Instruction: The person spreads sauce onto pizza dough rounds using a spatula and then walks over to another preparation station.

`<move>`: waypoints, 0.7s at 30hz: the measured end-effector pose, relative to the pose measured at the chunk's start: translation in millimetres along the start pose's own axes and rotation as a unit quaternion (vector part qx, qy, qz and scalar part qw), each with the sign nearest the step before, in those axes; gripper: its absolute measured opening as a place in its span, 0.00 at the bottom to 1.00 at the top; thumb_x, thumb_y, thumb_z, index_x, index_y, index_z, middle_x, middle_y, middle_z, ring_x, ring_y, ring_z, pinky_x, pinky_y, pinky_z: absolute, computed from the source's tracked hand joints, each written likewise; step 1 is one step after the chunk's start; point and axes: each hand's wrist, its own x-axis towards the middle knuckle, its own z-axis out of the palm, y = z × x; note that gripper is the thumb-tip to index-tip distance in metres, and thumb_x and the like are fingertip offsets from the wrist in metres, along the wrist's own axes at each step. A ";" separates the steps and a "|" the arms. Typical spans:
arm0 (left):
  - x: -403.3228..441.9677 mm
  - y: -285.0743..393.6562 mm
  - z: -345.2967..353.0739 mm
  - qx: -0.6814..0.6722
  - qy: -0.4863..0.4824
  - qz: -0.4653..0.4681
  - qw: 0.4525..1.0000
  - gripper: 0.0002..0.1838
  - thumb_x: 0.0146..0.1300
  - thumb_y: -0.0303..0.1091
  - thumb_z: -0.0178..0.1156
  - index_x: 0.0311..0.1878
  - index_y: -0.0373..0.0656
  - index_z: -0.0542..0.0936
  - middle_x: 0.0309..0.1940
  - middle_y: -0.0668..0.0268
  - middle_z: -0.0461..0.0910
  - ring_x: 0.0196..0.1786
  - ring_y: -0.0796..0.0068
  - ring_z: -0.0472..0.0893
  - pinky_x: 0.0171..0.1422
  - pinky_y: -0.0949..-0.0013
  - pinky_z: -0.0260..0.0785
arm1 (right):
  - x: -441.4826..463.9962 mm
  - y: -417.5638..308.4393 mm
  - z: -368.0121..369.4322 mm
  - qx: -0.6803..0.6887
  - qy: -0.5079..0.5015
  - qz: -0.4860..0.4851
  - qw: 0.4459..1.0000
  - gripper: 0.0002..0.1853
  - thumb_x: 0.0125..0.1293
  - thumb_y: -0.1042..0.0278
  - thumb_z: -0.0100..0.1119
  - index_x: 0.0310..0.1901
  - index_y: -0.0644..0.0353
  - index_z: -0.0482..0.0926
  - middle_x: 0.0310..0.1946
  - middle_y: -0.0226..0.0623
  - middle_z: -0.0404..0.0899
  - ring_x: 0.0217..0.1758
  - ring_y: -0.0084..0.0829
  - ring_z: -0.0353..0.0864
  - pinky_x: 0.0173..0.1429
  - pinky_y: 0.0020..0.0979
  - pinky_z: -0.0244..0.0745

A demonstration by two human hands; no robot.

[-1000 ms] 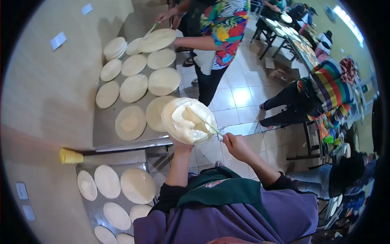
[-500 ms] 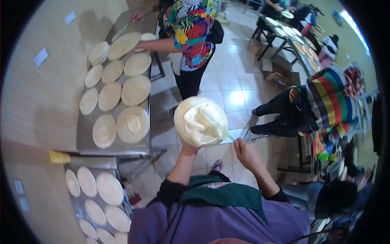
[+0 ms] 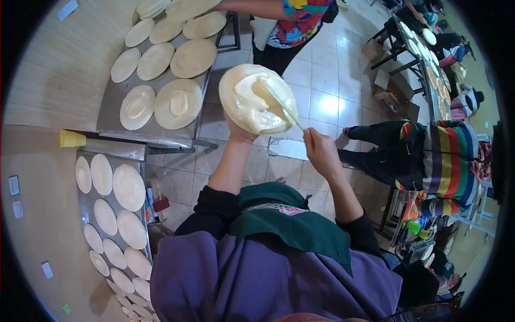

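Note:
My left hand holds up a pale round flat disc from below, its fingers largely hidden under it. A thick heap of glossy off-white cream covers most of the disc's top. Closed around the handle end of a thin, light-green spatula is my right hand, to the right of the disc. The spatula's blade lies in the cream. On the metal table ahead to the left, two discs, a nearer disc and its neighbour, each carry a dollop of cream.
Several plain discs lie on the metal table and on a lower table at left. A yellow cup sits between them. A co-worker in a floral shirt stands ahead; another in a striped top is at right. Boxes lie on the floor.
The view has shifted, so the tables appear higher and further left or right. The cream's folds look different, and the spatula has turned within it. Both hands keep their hold.

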 end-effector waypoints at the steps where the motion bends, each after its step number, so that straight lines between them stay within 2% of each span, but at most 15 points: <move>1: -3.2 21.5 -1.3 -0.003 -0.014 0.006 1.000 0.32 0.65 0.56 0.41 0.64 0.43 0.63 0.59 0.59 0.69 0.60 0.59 0.71 0.63 0.55 0.66 | 6.4 -10.9 17.3 0.051 -0.006 -0.012 0.999 0.12 0.69 0.66 0.46 0.32 0.67 0.72 0.17 0.51 0.72 0.21 0.52 0.72 0.26 0.42 0.65; 2: -5.1 44.3 -1.3 -0.006 -0.030 0.015 0.999 0.32 0.64 0.57 0.41 0.63 0.43 0.63 0.58 0.59 0.69 0.59 0.59 0.71 0.62 0.55 0.67 | 13.8 -24.0 34.7 0.101 -0.011 -0.027 0.994 0.13 0.69 0.66 0.46 0.33 0.67 0.72 0.16 0.51 0.71 0.19 0.50 0.72 0.26 0.41 0.64; 3: -6.4 66.6 0.4 0.008 -0.019 0.033 0.999 0.31 0.64 0.56 0.42 0.62 0.44 0.65 0.58 0.59 0.70 0.58 0.59 0.72 0.61 0.54 0.68 | 21.7 -40.0 50.0 0.114 -0.019 -0.030 0.993 0.14 0.70 0.66 0.45 0.33 0.68 0.73 0.15 0.48 0.70 0.15 0.43 0.68 0.24 0.37 0.63; 4: -7.3 89.5 2.0 0.008 -0.021 0.041 0.999 0.31 0.64 0.56 0.42 0.62 0.44 0.65 0.58 0.59 0.70 0.58 0.59 0.72 0.61 0.54 0.68 | 27.9 -58.3 61.7 0.114 -0.021 -0.038 0.993 0.14 0.70 0.66 0.45 0.33 0.68 0.73 0.15 0.48 0.70 0.15 0.43 0.68 0.24 0.37 0.63; 6: -9.5 136.2 4.1 0.011 0.002 0.041 0.999 0.31 0.63 0.57 0.42 0.61 0.44 0.66 0.57 0.59 0.71 0.58 0.59 0.72 0.61 0.55 0.67 | 39.3 -98.3 86.1 0.152 -0.056 -0.021 0.987 0.15 0.70 0.65 0.44 0.32 0.67 0.74 0.13 0.45 0.66 0.13 0.34 0.62 0.23 0.34 0.60; 7: -10.3 157.9 3.4 0.014 0.004 0.051 0.999 0.31 0.63 0.57 0.42 0.61 0.44 0.66 0.57 0.59 0.71 0.58 0.59 0.72 0.61 0.55 0.67 | 43.0 -112.6 104.7 0.203 -0.050 -0.031 0.977 0.18 0.71 0.61 0.43 0.30 0.66 0.74 0.12 0.38 0.64 0.14 0.25 0.58 0.22 0.30 0.58; 8: -9.0 178.5 1.9 0.045 0.024 0.071 0.996 0.31 0.63 0.58 0.42 0.60 0.44 0.67 0.56 0.60 0.71 0.58 0.59 0.72 0.61 0.55 0.67 | 48.0 -127.5 119.2 0.206 -0.057 -0.039 0.976 0.18 0.71 0.61 0.43 0.30 0.66 0.74 0.12 0.38 0.64 0.14 0.25 0.58 0.22 0.30 0.58; 10: -9.8 215.4 -2.6 0.079 0.050 0.098 0.991 0.31 0.63 0.59 0.41 0.59 0.45 0.68 0.55 0.60 0.72 0.57 0.59 0.73 0.61 0.55 0.67 | 55.0 -155.9 145.5 0.281 -0.099 -0.021 0.954 0.20 0.72 0.57 0.41 0.28 0.64 0.74 0.12 0.29 0.63 0.14 0.19 0.58 0.20 0.26 0.55; 11: -9.8 232.0 -3.2 0.095 0.062 0.102 0.988 0.31 0.63 0.60 0.41 0.59 0.46 0.68 0.54 0.61 0.73 0.56 0.60 0.73 0.61 0.55 0.67 | 57.2 -170.4 156.0 0.286 -0.105 -0.026 0.952 0.20 0.72 0.57 0.41 0.28 0.64 0.74 0.12 0.29 0.63 0.14 0.19 0.58 0.20 0.26 0.55; 13: -10.5 261.2 1.7 0.107 0.095 0.090 0.986 0.30 0.63 0.63 0.40 0.56 0.50 0.70 0.50 0.64 0.75 0.52 0.62 0.75 0.57 0.57 0.69 | 60.8 -198.1 171.1 0.374 -0.185 0.048 0.907 0.21 0.73 0.55 0.39 0.29 0.62 0.72 0.14 0.22 0.61 0.13 0.15 0.55 0.18 0.21 0.51; 14: -10.7 274.1 -0.4 0.113 0.096 0.090 0.985 0.30 0.63 0.63 0.40 0.56 0.50 0.70 0.50 0.64 0.75 0.52 0.62 0.75 0.57 0.57 0.69 | 61.6 -210.0 175.6 0.380 -0.186 0.047 0.905 0.21 0.73 0.55 0.39 0.29 0.62 0.72 0.14 0.22 0.61 0.13 0.15 0.55 0.18 0.21 0.51; 16: -6.5 293.9 -10.1 0.155 0.132 0.093 0.975 0.29 0.62 0.64 0.41 0.53 0.51 0.72 0.45 0.66 0.77 0.48 0.66 0.77 0.53 0.59 0.71 | 63.8 -229.4 178.7 0.485 -0.277 0.135 0.818 0.21 0.72 0.53 0.39 0.29 0.61 0.71 0.14 0.22 0.61 0.12 0.14 0.55 0.15 0.21 0.50; 17: -4.0 300.1 -15.1 0.156 0.130 0.090 0.975 0.29 0.62 0.64 0.41 0.53 0.51 0.72 0.45 0.66 0.77 0.48 0.66 0.77 0.53 0.59 0.71 | 66.4 -234.9 178.6 0.487 -0.273 0.137 0.818 0.21 0.72 0.53 0.39 0.29 0.61 0.71 0.14 0.22 0.61 0.12 0.14 0.55 0.15 0.21 0.50; 19: 1.5 311.4 -22.1 0.168 0.142 0.093 0.971 0.30 0.62 0.67 0.40 0.51 0.52 0.71 0.41 0.66 0.76 0.44 0.69 0.78 0.48 0.63 0.73 | 72.5 -242.6 178.4 0.513 -0.314 0.170 0.781 0.21 0.72 0.51 0.38 0.32 0.61 0.70 0.14 0.20 0.56 0.11 0.13 0.51 0.14 0.20 0.45; 21: 4.5 318.0 -27.0 0.162 0.138 0.084 0.974 0.30 0.62 0.67 0.40 0.51 0.52 0.71 0.41 0.66 0.76 0.44 0.69 0.78 0.48 0.63 0.74 | 79.7 -248.9 176.2 0.517 -0.325 0.175 0.772 0.21 0.72 0.51 0.38 0.32 0.61 0.70 0.14 0.20 0.55 0.11 0.13 0.50 0.14 0.20 0.46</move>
